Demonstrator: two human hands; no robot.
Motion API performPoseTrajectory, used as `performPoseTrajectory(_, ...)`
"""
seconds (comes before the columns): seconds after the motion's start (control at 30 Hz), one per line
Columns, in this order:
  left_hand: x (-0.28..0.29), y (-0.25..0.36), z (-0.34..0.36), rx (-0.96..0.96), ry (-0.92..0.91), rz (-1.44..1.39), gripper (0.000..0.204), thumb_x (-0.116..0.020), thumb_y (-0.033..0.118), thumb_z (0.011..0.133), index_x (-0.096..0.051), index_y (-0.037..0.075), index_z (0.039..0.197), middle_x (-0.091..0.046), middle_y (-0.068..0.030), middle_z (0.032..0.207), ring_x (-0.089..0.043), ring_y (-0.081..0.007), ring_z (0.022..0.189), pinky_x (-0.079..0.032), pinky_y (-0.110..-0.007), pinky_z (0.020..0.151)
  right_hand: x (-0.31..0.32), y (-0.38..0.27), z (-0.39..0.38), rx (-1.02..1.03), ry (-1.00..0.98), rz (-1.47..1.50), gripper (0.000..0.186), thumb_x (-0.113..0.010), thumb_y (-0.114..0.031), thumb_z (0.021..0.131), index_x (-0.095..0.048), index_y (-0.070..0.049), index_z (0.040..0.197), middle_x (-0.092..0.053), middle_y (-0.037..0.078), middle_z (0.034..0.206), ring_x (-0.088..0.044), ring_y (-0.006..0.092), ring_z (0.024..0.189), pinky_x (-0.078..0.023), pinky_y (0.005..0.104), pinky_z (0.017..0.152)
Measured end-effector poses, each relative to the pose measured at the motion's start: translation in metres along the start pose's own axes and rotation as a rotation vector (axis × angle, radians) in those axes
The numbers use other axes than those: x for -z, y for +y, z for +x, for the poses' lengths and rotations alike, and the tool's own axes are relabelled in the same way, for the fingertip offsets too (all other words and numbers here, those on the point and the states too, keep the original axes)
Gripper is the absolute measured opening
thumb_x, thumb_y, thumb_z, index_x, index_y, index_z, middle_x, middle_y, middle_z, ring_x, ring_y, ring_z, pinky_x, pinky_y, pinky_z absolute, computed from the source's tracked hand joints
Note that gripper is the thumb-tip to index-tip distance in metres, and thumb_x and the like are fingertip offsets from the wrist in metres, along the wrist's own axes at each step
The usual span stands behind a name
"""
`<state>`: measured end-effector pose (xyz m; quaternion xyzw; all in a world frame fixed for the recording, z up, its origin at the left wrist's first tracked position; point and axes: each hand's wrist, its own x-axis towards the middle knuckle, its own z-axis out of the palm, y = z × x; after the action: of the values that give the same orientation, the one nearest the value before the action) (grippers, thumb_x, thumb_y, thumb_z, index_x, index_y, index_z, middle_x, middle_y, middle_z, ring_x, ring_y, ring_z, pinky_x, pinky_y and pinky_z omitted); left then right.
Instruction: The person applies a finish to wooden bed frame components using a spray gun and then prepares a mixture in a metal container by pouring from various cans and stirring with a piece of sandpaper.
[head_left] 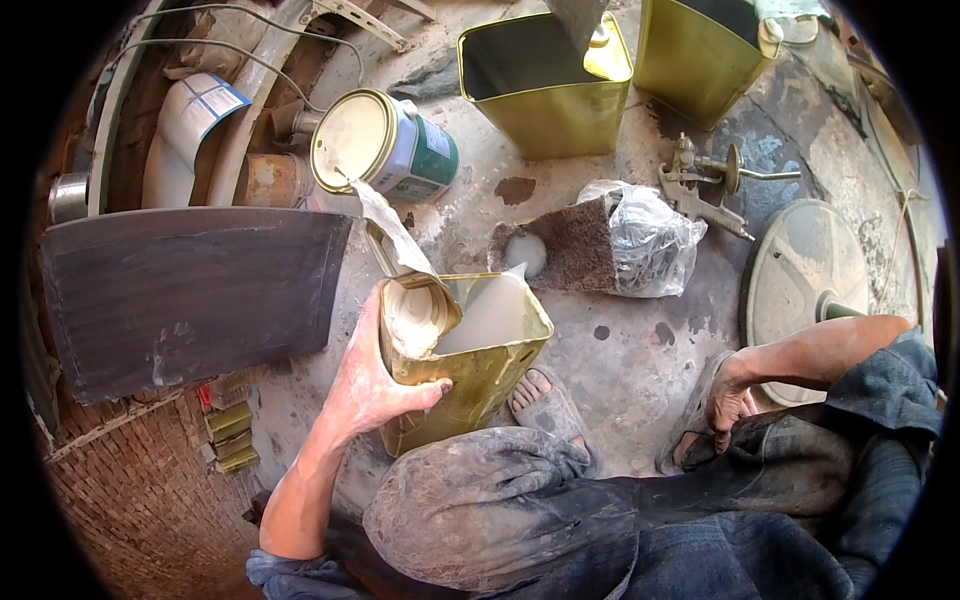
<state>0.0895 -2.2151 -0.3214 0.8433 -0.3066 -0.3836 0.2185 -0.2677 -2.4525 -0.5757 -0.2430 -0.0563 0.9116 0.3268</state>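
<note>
Left hand [372, 385] is clamped round the near side of a square brass-coloured tin [470, 350], thumb on the front wall. I'm holding it tilted off the floor, probably to keep the pale liquid pooled in the far corner; its cut lid [418, 312] is bent back and smeared white. The tin sits just past my left knee [470, 500], beside my sandalled foot [545, 400].

Right hand [728, 400] rests loosely curled on my right thigh, holding nothing I can make out.

Floor [620, 350] is dusty concrete with dark spots. Left of the tin: a dark curved panel [190, 290], flat. Beyond the tin: a brown rough pad [570, 245] against a crumpled clear bag [645, 240]. At right, a round metal disc [800, 270] with a metal valve [705, 180] behind it.

Further out: a can [385, 145] on its side, cream lid facing me, white-and-green label. Far edge: two open square tins [545, 85], same brass colour, upright.
</note>
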Motion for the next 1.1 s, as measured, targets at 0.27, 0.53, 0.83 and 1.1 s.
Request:
performPoseTrajectory(0.27,0.001,0.0,0.002,-0.011,-0.007,0.024,0.118,-0.087,0.025,0.059,-0.019,-0.006,0.15,-0.045,-0.021,0.141,-0.046,-0.0286,0.131,-0.036,-0.039,0.111,-0.005,-0.006,-0.008,-0.014,0.029,0.027,0.047,-0.072,-0.037,0.084,-0.065,-0.001,0.113,-0.07,0.011,0.098,-0.07,0.0263,0.082,-0.061,0.0396,0.079)
performPoseTrajectory(0.53,0.003,0.003,0.001,0.014,-0.016,0.011,0.117,-0.087,0.025,0.06,-0.019,-0.006,0.15,-0.046,-0.0207,0.14,-0.046,-0.0281,0.131,-0.036,-0.039,0.111,-0.001,-0.005,-0.008,-0.006,0.059,-0.082,0.047,-0.066,-0.044,0.091,-0.064,-0.008,0.121,-0.072,0.003,0.101,-0.069,0.019,0.086,-0.058,0.0346,0.079)
performPoseTrajectory(0.83,0.003,0.002,0.004,0.005,-0.023,0.005,0.117,-0.087,0.025,0.06,-0.02,-0.005,0.15,-0.046,-0.0198,0.14,-0.046,-0.0272,0.13,-0.036,-0.038,0.111,-0.001,-0.004,-0.006,-0.034,0.066,-0.068,0.052,-0.069,-0.045,0.089,-0.061,-0.008,0.125,-0.069,0.004,0.11,-0.068,0.0204,0.09,-0.058,0.0359,0.082)
performPoseTrajectory(1.1,0.003,0.005,0.004,0.013,-0.013,0.023,0.117,-0.088,0.026,0.059,-0.021,-0.005,0.15,-0.046,-0.02,0.14,-0.046,-0.0275,0.13,-0.037,-0.038,0.111,0.007,0.004,0.005,-0.01,0.008,-0.018,0.05,-0.067,-0.046,0.089,-0.062,-0.009,0.123,-0.07,0.003,0.106,-0.068,0.0187,0.089,-0.058,0.0353,0.081)
